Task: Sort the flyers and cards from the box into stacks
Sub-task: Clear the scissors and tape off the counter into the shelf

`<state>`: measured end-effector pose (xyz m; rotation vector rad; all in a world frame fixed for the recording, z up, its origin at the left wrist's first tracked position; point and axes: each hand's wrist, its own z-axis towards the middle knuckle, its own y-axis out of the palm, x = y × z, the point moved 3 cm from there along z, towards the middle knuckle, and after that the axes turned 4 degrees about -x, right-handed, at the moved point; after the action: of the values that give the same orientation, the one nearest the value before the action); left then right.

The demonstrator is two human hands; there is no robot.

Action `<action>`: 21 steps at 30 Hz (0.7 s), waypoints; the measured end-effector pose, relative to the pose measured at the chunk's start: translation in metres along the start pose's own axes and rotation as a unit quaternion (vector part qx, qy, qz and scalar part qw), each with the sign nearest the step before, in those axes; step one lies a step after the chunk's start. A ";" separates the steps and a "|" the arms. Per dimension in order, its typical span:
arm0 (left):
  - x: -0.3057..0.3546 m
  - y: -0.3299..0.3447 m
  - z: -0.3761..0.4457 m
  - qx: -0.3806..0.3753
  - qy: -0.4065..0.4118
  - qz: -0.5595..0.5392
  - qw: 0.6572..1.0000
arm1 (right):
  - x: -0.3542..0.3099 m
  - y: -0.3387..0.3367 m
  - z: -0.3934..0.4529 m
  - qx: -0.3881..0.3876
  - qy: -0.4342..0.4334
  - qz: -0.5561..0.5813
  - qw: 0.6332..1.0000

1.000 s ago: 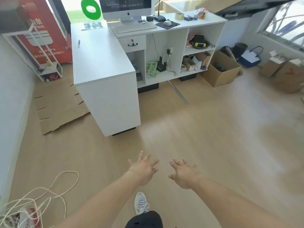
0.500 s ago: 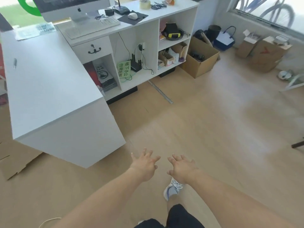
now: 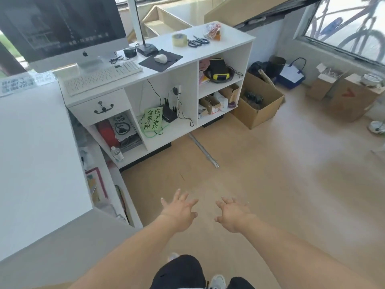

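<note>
Far left, the white worktop (image 3: 37,155) fills the edge of the view, with printed sheets (image 3: 18,85) lying flat at its back corner, too blurred for me to read. Below its inner side I see open shelves (image 3: 104,190) holding flat, upright items that could be flyers or folders; I cannot tell which. Next along, the monitor (image 3: 62,28) and keyboard (image 3: 102,77) sit on the lower desk (image 3: 229,37), with tape and scissors toward its right end. Centre foreground, my left hand (image 3: 179,213) and right hand (image 3: 234,215) are both released, fingers spread, palms down, holding nothing and hovering above bare floor (image 3: 260,174), well apart from any box. Right of the desk, an open cardboard box (image 3: 258,101) stands on the floor just beside the desk end; its contents look dark and I cannot make out cards in it. Further right, two more cartons (image 3: 345,94) sit under the window. No flyers or cards are in hand, so I judge the task barely begun: the step is locating and reaching the right box. To do it well I would confirm which box holds the paper before committing, approach squarely, then lower both hands to opposite walls and lift level so loose sheets do not slide out. Risk: picking the wrong carton.
</note>
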<state>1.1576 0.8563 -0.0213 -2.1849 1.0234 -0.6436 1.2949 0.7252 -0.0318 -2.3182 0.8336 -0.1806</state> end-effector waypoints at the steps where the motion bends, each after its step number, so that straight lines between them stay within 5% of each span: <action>1: -0.006 -0.013 0.014 -0.005 -0.006 -0.005 1.000 | 0.001 -0.015 0.014 -0.003 -0.004 -0.004 1.000; 11: -0.087 -0.154 0.195 -0.009 -0.025 -0.013 1.000 | -0.004 -0.195 0.176 0.019 0.005 -0.021 1.000; 21: -0.092 -0.312 0.339 -0.008 0.009 0.005 1.000 | 0.028 -0.343 0.295 0.012 0.015 0.027 0.999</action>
<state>1.4782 1.1989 -0.0435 -2.1910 1.0519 -0.6533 1.5935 1.0661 -0.0467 -2.2727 0.9016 -0.2008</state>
